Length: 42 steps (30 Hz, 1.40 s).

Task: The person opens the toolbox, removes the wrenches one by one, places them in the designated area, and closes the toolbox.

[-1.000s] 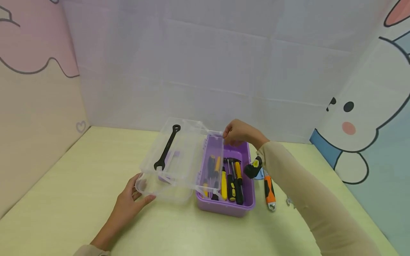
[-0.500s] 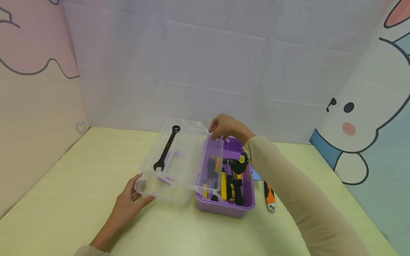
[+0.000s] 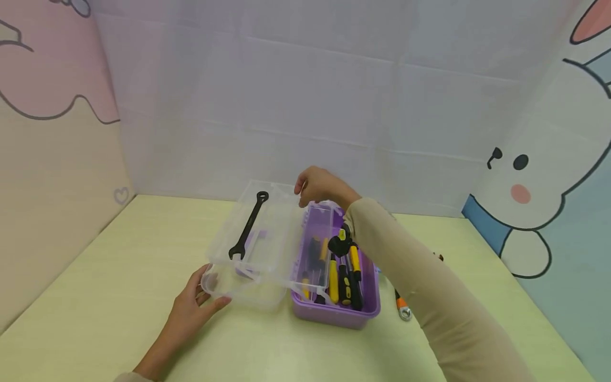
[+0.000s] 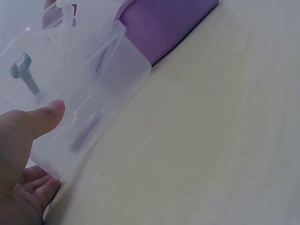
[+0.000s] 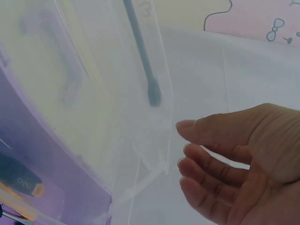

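A purple toolbox (image 3: 334,318) stands on the table with its clear lid (image 3: 267,300) swung out to the left. My left hand (image 3: 193,305) grips the lid's near-left corner, thumb over the edge and fingers below, as the left wrist view shows. Above the lid sits a clear tray (image 3: 281,254) bearing a black combination wrench (image 3: 250,223). My right hand (image 3: 322,185) is by the tray's back right corner; in the right wrist view its fingers (image 5: 211,187) are loosely curled, hold nothing and stand apart from the plastic. Screwdrivers (image 3: 343,286) with black and yellow handles lie in the toolbox.
An orange-and-black handled tool (image 3: 402,306) lies right of the toolbox, partly hidden by the right sleeve (image 3: 420,286). A dark wrist device (image 3: 340,245) overlaps the tools. The white back wall (image 3: 215,143) rises behind the table.
My right hand has moved left, from over the toolbox's back end to the tray's back corner. The left hand keeps its grip on the lid.
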Motion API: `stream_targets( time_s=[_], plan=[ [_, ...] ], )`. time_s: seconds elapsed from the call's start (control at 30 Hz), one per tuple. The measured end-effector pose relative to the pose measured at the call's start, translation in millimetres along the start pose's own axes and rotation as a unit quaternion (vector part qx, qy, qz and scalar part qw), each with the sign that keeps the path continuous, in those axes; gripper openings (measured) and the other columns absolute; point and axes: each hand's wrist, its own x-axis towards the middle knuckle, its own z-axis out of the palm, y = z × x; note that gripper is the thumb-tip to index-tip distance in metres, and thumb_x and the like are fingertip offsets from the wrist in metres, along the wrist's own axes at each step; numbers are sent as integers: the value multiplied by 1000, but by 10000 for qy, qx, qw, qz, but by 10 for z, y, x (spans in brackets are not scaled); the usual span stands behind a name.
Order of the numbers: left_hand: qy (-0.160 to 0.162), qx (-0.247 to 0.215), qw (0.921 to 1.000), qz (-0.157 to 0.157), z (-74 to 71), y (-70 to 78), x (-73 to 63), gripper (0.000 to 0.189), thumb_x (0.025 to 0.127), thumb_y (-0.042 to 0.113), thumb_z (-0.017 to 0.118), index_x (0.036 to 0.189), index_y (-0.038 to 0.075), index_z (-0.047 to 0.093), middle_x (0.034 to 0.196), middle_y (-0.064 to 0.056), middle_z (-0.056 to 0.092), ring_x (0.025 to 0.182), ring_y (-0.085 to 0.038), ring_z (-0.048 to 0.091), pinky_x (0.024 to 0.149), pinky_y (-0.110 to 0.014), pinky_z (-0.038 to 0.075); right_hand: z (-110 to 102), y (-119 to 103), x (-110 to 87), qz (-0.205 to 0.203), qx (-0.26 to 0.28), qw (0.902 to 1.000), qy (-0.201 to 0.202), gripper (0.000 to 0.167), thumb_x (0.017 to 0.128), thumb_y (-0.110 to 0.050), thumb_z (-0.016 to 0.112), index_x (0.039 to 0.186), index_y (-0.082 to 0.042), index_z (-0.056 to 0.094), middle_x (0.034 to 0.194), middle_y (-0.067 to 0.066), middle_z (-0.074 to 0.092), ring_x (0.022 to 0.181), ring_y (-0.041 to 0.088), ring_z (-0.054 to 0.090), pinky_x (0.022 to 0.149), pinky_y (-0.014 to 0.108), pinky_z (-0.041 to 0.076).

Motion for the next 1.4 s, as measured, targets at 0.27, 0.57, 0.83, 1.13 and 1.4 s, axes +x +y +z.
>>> stream_targets(
  time_s=[0.27,0.57,0.83,1.13,1.4],
  plan=[
    [28,11,10000,82,6,21,13,81,84,22,74,146,4,25,137,-34,43,120,-47,52,97,-46,50,75,-107,84,-950,-631,9934,83,23,79,-1,72,100,-5,64,105,12,63,94,21,56,81,31,51],
    [92,71,9999,112,12,21,20,81,84,23,74,145,4,26,137,-33,44,121,-46,51,98,-45,49,182,-254,147,-1447,-1247,9815,133,27,83,-1,65,110,-5,66,113,13,64,101,23,57,87,31,52],
    [63,-13,9999,86,31,37,-3,80,84,22,74,145,4,26,137,-32,44,121,-46,52,98,-44,50,268,-313,196,-2218,-1363,9654,-136,24,89,-2,62,113,-7,66,119,7,62,114,27,55,99,32,48],
    [110,-10,9999,121,35,45,-12,80,83,21,75,145,3,27,137,-32,44,121,-46,52,97,-44,50,412,-412,250,-2826,-1442,9472,-472,25,91,-1,60,112,-10,68,119,3,61,115,21,54,101,31,48],
    [113,-112,9998,69,58,51,-11,79,82,20,75,144,4,28,136,-31,45,119,-46,53,97,-44,51,482,-477,275,-2741,-1871,9387,-931,25,91,-1,60,109,-16,69,122,-3,59,121,21,50,103,31,45]
  ],
)
